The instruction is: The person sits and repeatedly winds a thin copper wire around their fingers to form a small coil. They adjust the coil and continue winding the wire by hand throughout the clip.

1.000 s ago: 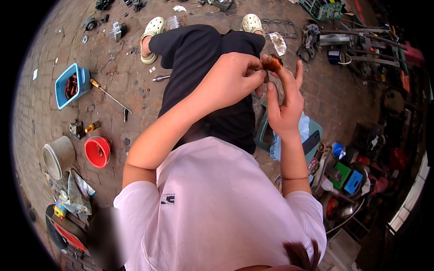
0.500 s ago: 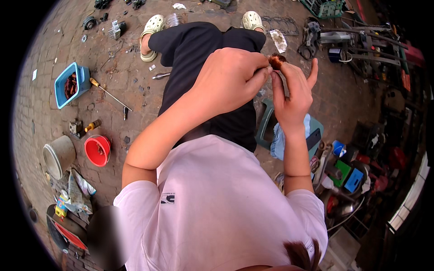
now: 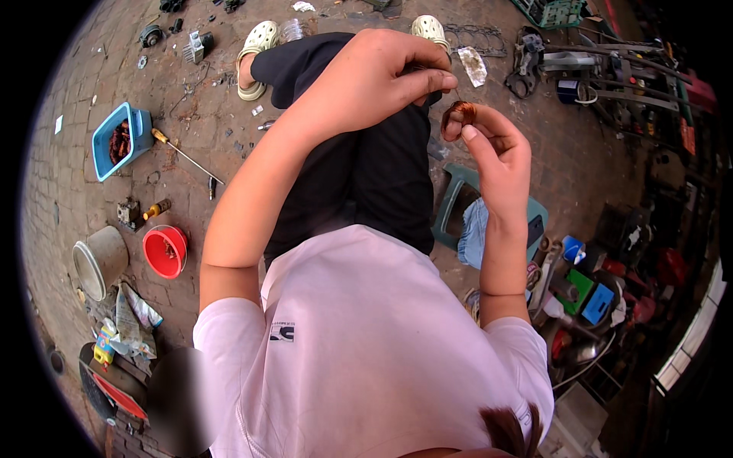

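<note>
A small coil of copper wire (image 3: 459, 120) is pinched between the thumb and fingers of my right hand (image 3: 502, 156), its ring shape facing me. Up and to the left of the coil, my left hand (image 3: 389, 80) is closed, thumb against forefinger. Whatever it may grip is too fine to make out. Both hands are raised in front of my dark trousers (image 3: 351, 183), with a gap between the left fingertips and the coil.
On the brick floor at left lie a blue basin (image 3: 141, 137) with reddish-brown pieces, a screwdriver (image 3: 183, 156), a red bucket (image 3: 182, 248) and a grey bucket (image 3: 114, 252). A green stool (image 3: 450, 187) bears a light-blue cloth (image 3: 472, 237). Metal parts and tools crowd the right side.
My left hand has moved up and away from the coil, parting from my right hand. The right hand has lowered slightly, and the coil now shows as an open ring.
</note>
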`<state>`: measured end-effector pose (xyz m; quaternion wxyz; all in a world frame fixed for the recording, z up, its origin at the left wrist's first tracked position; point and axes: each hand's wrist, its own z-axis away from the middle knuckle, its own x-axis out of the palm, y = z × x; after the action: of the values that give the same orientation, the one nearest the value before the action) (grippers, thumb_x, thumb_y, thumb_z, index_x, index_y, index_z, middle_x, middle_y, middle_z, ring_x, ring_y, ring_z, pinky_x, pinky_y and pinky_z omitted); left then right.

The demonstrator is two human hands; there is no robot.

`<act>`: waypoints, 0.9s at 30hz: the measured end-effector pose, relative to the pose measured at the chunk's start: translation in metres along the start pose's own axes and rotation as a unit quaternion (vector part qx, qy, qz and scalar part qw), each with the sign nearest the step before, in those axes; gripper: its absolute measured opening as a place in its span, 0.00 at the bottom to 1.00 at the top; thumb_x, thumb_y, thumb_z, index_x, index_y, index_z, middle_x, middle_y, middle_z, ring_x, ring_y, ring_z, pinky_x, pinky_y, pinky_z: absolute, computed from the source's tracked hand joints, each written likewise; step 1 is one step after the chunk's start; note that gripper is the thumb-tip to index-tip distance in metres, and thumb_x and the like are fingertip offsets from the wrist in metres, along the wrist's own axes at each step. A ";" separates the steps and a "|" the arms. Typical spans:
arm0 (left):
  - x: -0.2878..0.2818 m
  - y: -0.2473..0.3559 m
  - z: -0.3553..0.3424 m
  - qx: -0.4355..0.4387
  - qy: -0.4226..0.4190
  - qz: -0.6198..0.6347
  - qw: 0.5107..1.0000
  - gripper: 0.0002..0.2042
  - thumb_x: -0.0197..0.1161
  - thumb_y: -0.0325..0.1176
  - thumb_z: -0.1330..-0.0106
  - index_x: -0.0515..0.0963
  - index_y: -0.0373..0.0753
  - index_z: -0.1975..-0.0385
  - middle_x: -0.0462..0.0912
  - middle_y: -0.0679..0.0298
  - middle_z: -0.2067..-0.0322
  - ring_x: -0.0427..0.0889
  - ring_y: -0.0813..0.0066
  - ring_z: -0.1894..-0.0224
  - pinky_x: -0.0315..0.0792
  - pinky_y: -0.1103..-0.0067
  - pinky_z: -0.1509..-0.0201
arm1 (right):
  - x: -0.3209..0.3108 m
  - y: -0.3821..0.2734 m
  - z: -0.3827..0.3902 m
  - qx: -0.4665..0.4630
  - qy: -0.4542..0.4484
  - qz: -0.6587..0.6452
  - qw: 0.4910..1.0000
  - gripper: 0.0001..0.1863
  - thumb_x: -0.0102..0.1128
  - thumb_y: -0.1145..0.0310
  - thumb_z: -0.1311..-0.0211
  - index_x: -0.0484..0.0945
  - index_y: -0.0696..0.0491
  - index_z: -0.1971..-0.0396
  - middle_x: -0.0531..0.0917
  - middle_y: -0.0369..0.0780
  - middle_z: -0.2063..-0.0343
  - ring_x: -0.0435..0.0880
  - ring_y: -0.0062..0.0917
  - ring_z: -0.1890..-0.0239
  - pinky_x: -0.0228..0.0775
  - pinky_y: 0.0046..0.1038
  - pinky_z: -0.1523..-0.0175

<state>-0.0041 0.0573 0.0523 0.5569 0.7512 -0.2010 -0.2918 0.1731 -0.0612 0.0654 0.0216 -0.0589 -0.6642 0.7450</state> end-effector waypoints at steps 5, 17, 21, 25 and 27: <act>0.019 -0.028 0.000 -0.042 -0.028 0.199 0.979 0.10 0.58 0.33 0.33 0.80 0.33 0.69 0.75 0.71 0.80 0.70 0.87 0.77 0.64 0.86 0.72 | -0.007 0.004 -0.004 0.003 -0.046 -0.174 0.984 0.13 0.54 0.76 0.38 0.76 0.64 0.55 0.82 0.43 0.64 0.81 0.23 0.60 0.72 0.27 0.50; 0.055 0.001 0.027 0.016 0.037 -0.041 0.998 0.06 0.57 0.30 0.35 0.76 0.33 0.70 0.75 0.60 0.84 0.74 0.67 0.81 0.67 0.75 0.75 | 0.012 0.014 -0.011 -0.069 0.149 -0.088 0.982 0.14 0.56 0.78 0.38 0.76 0.64 0.53 0.83 0.44 0.58 0.82 0.25 0.57 0.70 0.27 0.44; 0.042 0.007 0.020 0.083 0.072 -0.129 0.986 0.05 0.59 0.30 0.38 0.77 0.35 0.70 0.78 0.56 0.80 0.77 0.55 0.76 0.68 0.71 0.74 | 0.011 0.014 -0.002 -0.080 0.153 0.064 0.983 0.13 0.57 0.78 0.38 0.77 0.64 0.54 0.83 0.43 0.59 0.81 0.22 0.58 0.71 0.25 0.46; 0.025 0.012 0.007 0.092 0.007 -0.153 0.984 0.05 0.59 0.32 0.38 0.77 0.37 0.70 0.80 0.58 0.78 0.79 0.57 0.74 0.71 0.71 0.72 | 0.003 0.005 0.001 -0.052 0.079 0.091 0.991 0.13 0.58 0.77 0.39 0.77 0.65 0.55 0.83 0.44 0.60 0.81 0.22 0.58 0.72 0.24 0.48; 0.021 0.010 0.001 0.103 -0.013 -0.164 0.981 0.05 0.59 0.32 0.38 0.77 0.37 0.71 0.80 0.58 0.78 0.79 0.57 0.74 0.71 0.71 0.72 | 0.005 0.001 0.000 -0.036 0.052 0.022 0.998 0.14 0.58 0.77 0.39 0.77 0.65 0.55 0.83 0.44 0.61 0.82 0.22 0.58 0.72 0.25 0.48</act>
<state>0.0113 0.0399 0.0567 0.4180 0.8235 -0.1113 -0.3671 0.1681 -0.0608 0.0642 0.0376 -0.1124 -0.6873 0.7167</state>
